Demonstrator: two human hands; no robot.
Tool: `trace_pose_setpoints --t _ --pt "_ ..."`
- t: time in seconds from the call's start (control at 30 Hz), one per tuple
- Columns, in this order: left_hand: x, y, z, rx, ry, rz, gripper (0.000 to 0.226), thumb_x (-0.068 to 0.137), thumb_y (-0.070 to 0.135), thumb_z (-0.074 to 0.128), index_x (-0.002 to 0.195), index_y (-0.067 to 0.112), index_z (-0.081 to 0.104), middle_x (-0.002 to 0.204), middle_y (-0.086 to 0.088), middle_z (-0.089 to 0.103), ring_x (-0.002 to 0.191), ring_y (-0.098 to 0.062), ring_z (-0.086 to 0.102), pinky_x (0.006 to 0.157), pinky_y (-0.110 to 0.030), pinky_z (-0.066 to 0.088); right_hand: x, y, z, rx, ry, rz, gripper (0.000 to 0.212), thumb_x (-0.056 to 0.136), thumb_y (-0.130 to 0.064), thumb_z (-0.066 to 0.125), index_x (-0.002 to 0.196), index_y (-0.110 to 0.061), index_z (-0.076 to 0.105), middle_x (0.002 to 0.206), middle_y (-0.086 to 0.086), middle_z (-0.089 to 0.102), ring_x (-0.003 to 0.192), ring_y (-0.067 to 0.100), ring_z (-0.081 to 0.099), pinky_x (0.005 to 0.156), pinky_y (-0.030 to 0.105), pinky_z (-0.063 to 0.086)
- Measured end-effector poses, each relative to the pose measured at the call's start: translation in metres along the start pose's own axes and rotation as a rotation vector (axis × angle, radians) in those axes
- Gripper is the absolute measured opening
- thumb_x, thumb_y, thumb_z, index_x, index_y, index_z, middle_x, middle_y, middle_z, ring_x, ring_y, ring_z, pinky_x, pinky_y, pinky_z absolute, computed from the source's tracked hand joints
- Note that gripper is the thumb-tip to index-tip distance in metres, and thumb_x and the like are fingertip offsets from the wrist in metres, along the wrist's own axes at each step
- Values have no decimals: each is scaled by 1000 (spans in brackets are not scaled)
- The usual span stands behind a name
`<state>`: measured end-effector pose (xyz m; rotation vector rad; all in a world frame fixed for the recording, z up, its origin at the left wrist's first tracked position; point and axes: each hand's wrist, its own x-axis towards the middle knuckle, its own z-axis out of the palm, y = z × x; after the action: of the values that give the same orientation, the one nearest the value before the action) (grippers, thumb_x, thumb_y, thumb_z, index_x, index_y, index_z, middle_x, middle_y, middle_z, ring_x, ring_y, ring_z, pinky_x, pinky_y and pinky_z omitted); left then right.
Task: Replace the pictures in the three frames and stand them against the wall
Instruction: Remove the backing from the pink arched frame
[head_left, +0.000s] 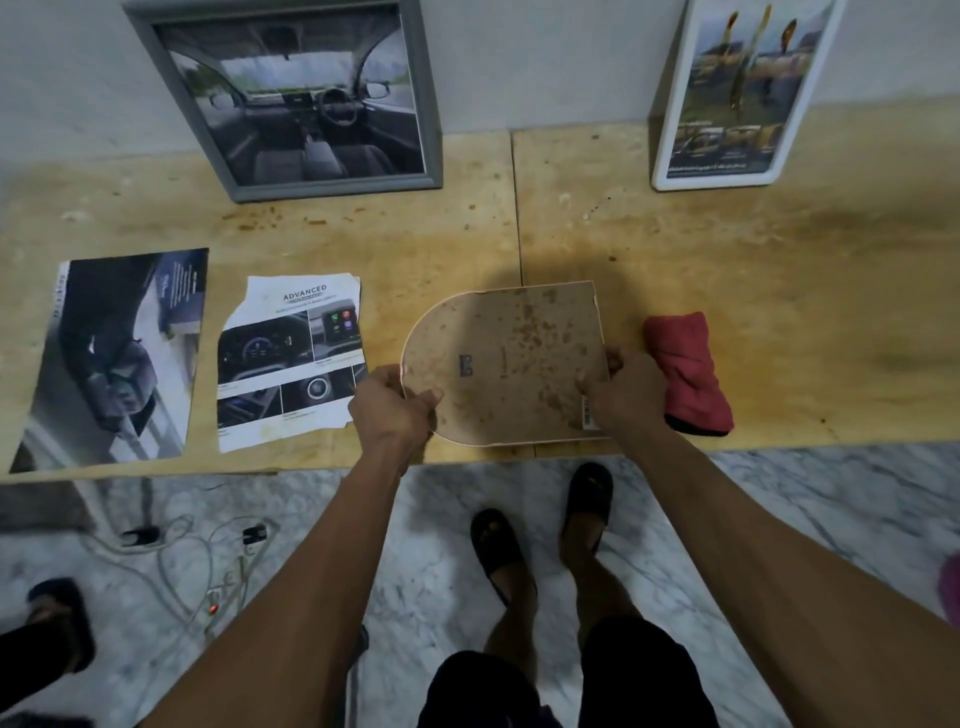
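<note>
Nearest the camera were the person's two bare forearms, reaching out over two feet in dark sandals (540, 525) on a grey-veined marble floor (779, 519). The left hand (390, 410) gripped the rounded end of an arch-shaped frame (504, 364), thumb curled over its stained brown backing. The right hand (621, 387) pinched the straight end, fingers wrapped round the edge. That frame lay back-up near the front edge of the table.

Three frames were counted in all. Besides the held one, a grey frame (306, 98) with a car-interior picture leaned against the wall at the back left, and a white frame (727, 93) with rounded corners leaned against the wall at the back right. Two loose pictures lay flat on the left: a dark car print (114, 358) and, just beside it, a torn page headed "ADVANCED" (291, 364). One folded red cloth (685, 371) lay just right of the held frame.

The table (779, 270) was pale yellowish board, blotched and stained, with a seam running back from the held frame. Cables (197, 566) trailed on the floor beneath it. The wall (545, 62) was plain grey.
</note>
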<state>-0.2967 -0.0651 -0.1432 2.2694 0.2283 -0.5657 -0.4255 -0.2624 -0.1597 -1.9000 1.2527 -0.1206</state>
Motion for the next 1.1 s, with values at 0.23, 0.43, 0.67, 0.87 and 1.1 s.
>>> trace_pose_setpoints --t 0.23,0.43,0.67,0.87,1.1 --pt "-8 -5 4 283 21 204 46 84 31 75 124 15 59 120 -13 61 108 -33 61 84 -39 49 0 4 7 -28 55 -51 13 80 -10 62 93 -7 63 86 7 65 80 25 61 69 37 49" --pt "-22 -1 15 528 38 240 29 94 31 57 113 10 56 125 -13 43 118 -33 43 80 -44 46 -1 8 10 -53 11 -81 49 84 -9 57 133 -9 55 117 14 61 108 30 57 93 43 48" --pt "-17 31 28 365 43 -32 33 94 22 52 117 0 59 142 -17 31 131 -36 27 101 -46 38 1 7 4 -125 -65 -21 56 93 -14 54 147 -16 39 134 14 44 122 26 43 93 26 31" --pt "10 41 26 285 73 -327 71 84 45 72 134 1 51 145 -18 42 133 -35 39 109 -39 36 5 8 6 -204 -62 -44 61 85 -14 60 143 -23 44 139 15 47 126 32 44 102 35 35" --pt "69 -21 35 54 -62 -342 88 25 67 86 88 8 75 91 -11 75 84 -36 72 77 -51 61 2 11 4 -179 -98 -102 58 94 -12 53 148 -16 33 136 14 41 121 27 41 90 27 31"
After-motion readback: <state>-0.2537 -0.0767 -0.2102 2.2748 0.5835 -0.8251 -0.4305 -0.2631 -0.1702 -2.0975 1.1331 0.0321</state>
